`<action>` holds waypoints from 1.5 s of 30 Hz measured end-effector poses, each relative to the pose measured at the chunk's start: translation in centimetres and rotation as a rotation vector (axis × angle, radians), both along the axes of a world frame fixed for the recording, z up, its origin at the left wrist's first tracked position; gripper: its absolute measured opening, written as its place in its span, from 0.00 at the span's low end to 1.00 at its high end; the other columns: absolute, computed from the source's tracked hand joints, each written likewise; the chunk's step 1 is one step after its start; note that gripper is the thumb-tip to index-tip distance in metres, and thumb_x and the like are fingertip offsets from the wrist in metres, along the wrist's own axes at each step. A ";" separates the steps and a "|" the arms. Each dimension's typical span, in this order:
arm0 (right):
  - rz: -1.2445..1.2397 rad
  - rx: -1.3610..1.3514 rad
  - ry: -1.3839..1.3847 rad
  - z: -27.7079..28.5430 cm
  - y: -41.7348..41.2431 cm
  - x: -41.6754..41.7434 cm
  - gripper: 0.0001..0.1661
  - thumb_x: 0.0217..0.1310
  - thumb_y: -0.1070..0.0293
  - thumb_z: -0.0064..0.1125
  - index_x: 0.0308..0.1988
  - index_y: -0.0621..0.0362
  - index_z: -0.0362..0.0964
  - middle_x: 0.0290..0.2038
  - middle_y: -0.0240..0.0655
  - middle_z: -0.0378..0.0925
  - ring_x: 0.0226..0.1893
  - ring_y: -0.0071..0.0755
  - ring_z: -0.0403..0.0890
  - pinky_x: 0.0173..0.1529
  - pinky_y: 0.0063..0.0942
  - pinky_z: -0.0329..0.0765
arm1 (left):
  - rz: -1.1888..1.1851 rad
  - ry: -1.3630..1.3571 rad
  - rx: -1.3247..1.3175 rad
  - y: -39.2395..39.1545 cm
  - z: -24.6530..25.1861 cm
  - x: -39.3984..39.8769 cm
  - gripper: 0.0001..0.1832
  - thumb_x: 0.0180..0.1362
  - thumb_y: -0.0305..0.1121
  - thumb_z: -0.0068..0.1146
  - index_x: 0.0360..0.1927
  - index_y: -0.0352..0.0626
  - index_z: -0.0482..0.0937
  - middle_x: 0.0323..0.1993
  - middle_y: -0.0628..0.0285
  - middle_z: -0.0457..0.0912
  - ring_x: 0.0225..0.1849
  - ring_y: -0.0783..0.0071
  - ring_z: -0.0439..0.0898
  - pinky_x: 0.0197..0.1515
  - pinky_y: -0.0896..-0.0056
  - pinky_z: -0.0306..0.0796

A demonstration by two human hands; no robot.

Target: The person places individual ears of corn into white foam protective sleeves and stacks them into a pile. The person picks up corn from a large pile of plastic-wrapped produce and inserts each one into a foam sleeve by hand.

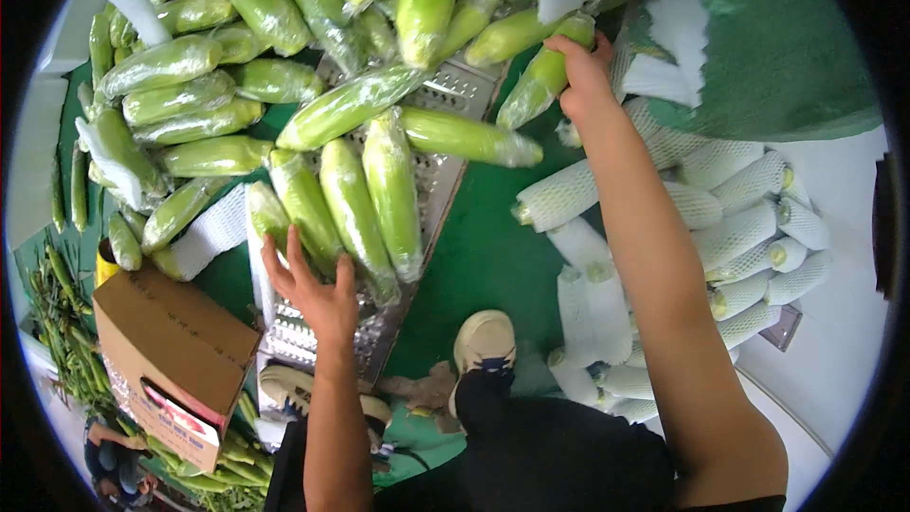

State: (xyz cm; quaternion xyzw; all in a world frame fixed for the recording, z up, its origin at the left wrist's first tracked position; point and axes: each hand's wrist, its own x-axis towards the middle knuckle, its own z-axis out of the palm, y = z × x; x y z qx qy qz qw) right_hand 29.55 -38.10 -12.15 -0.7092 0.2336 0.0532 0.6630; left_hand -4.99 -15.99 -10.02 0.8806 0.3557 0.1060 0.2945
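My right hand [589, 82] grips a husk-covered corn ear [534, 89] in clear plastic film, near its upper end. My left hand [320, 295] has its fingers apart at the lower ends of several film-wrapped corn ears [309, 210]. Its fingertips seem to touch them, though I cannot tell how firmly. Those ears lie side by side on a perforated metal plate [441, 89]. Across their upper ends lies another wrapped ear [352, 107], and one more ear [469, 136] points right.
Wrapped corn is heaped at the upper left [167, 71]. Corn in white foam net sleeves [739, 227] is piled at right. A cardboard box [178, 320] stands lower left, with loose green corn [242, 473] below it. Another person [117, 451] is partly visible there. Green flooring [476, 242] shows between the piles.
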 end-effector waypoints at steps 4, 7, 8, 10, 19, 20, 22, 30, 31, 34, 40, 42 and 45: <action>0.204 0.381 0.006 2.1 1.3 -7.4 0.54 0.53 0.74 0.64 0.70 0.48 0.37 0.59 0.40 0.63 0.57 0.41 0.68 0.59 0.40 0.69 | -0.052 0.033 0.022 -1.1 -0.6 1.3 0.39 0.45 0.40 0.71 0.63 0.47 0.69 0.70 0.46 0.52 0.72 0.43 0.50 0.70 0.44 0.47; 0.370 0.404 0.036 1.4 4.4 -11.1 0.52 0.61 0.62 0.61 0.72 0.51 0.34 0.67 0.42 0.54 0.65 0.41 0.61 0.67 0.38 0.60 | -0.175 0.039 0.249 -1.0 0.7 2.3 0.35 0.49 0.50 0.69 0.61 0.52 0.73 0.70 0.48 0.54 0.72 0.46 0.50 0.71 0.38 0.42; 0.553 0.313 -0.026 2.0 5.9 -12.3 0.47 0.63 0.60 0.59 0.72 0.52 0.39 0.69 0.44 0.52 0.67 0.42 0.59 0.69 0.38 0.58 | -0.230 -0.028 0.267 -0.9 0.9 2.1 0.33 0.49 0.51 0.68 0.59 0.54 0.75 0.69 0.50 0.57 0.72 0.47 0.51 0.70 0.36 0.41; 0.801 -0.301 -0.150 2.9 6.6 -13.1 0.30 0.68 0.55 0.53 0.64 0.59 0.62 0.67 0.48 0.58 0.66 0.46 0.61 0.68 0.38 0.58 | -0.414 -0.118 0.283 -1.5 1.6 2.0 0.28 0.50 0.52 0.66 0.55 0.58 0.78 0.67 0.57 0.63 0.72 0.54 0.54 0.70 0.32 0.39; 0.567 -0.730 -0.340 -0.5 -0.9 0.3 0.32 0.48 0.66 0.65 0.55 0.51 0.66 0.54 0.44 0.68 0.56 0.52 0.68 0.58 0.49 0.66 | -0.645 0.069 0.398 -2.3 2.1 5.4 0.22 0.48 0.52 0.64 0.48 0.66 0.82 0.60 0.74 0.73 0.71 0.72 0.59 0.67 0.29 0.43; 0.382 -0.505 -0.176 -1.6 -3.6 2.8 0.40 0.50 0.53 0.66 0.61 0.48 0.64 0.63 0.44 0.62 0.63 0.52 0.62 0.64 0.49 0.61 | -0.627 0.039 0.402 -1.9 2.1 5.9 0.22 0.48 0.52 0.65 0.49 0.65 0.81 0.60 0.75 0.73 0.70 0.70 0.60 0.67 0.30 0.46; 0.366 -0.854 -0.254 -2.9 -3.4 3.7 0.40 0.53 0.47 0.62 0.64 0.46 0.62 0.65 0.45 0.60 0.66 0.51 0.58 0.66 0.52 0.58 | -0.582 -0.015 0.377 -1.1 2.4 6.0 0.25 0.47 0.44 0.67 0.52 0.64 0.80 0.63 0.67 0.68 0.71 0.58 0.58 0.66 0.32 0.49; 0.706 -1.072 0.073 1.1 5.2 -2.6 0.50 0.51 0.42 0.60 0.70 0.36 0.50 0.74 0.29 0.37 0.72 0.63 0.37 0.62 0.81 0.48 | -0.394 0.087 0.243 1.3 3.6 5.2 0.35 0.46 0.34 0.66 0.62 0.59 0.72 0.70 0.57 0.57 0.72 0.48 0.51 0.69 0.37 0.45; 0.797 -1.193 0.055 0.0 3.2 -2.7 0.52 0.50 0.39 0.60 0.71 0.38 0.47 0.74 0.31 0.40 0.72 0.60 0.38 0.61 0.81 0.49 | -0.409 0.057 0.235 0.5 3.6 5.7 0.35 0.46 0.34 0.66 0.62 0.59 0.72 0.70 0.57 0.57 0.72 0.48 0.51 0.69 0.37 0.45; 0.743 -1.272 -0.409 -4.0 2.1 -7.2 0.43 0.58 0.43 0.53 0.69 0.41 0.52 0.70 0.39 0.54 0.68 0.55 0.54 0.59 0.79 0.51 | -0.439 0.000 0.215 -0.1 3.8 5.7 0.33 0.47 0.36 0.63 0.62 0.59 0.72 0.70 0.59 0.58 0.73 0.49 0.51 0.69 0.34 0.43; 0.808 -0.282 -0.438 0.9 1.3 -7.0 0.22 0.63 0.73 0.50 0.57 0.62 0.70 0.60 0.41 0.70 0.61 0.40 0.68 0.65 0.33 0.64 | -0.579 0.005 0.100 1.9 5.3 4.2 0.35 0.46 0.33 0.66 0.62 0.56 0.71 0.69 0.55 0.60 0.71 0.48 0.54 0.70 0.42 0.48; 0.933 -0.489 -0.302 5.2 1.0 -7.9 0.24 0.62 0.69 0.54 0.58 0.61 0.69 0.59 0.43 0.71 0.60 0.41 0.70 0.65 0.32 0.65 | -0.652 0.039 0.093 3.7 6.8 3.3 0.34 0.46 0.34 0.66 0.61 0.54 0.71 0.67 0.53 0.61 0.70 0.47 0.56 0.69 0.45 0.50; 1.438 -0.811 -0.280 13.0 2.2 -10.2 0.26 0.61 0.67 0.60 0.58 0.59 0.69 0.58 0.43 0.73 0.59 0.38 0.73 0.64 0.31 0.66 | -0.760 0.159 0.026 6.0 10.5 1.9 0.31 0.48 0.32 0.66 0.58 0.49 0.72 0.62 0.51 0.66 0.63 0.46 0.65 0.63 0.50 0.61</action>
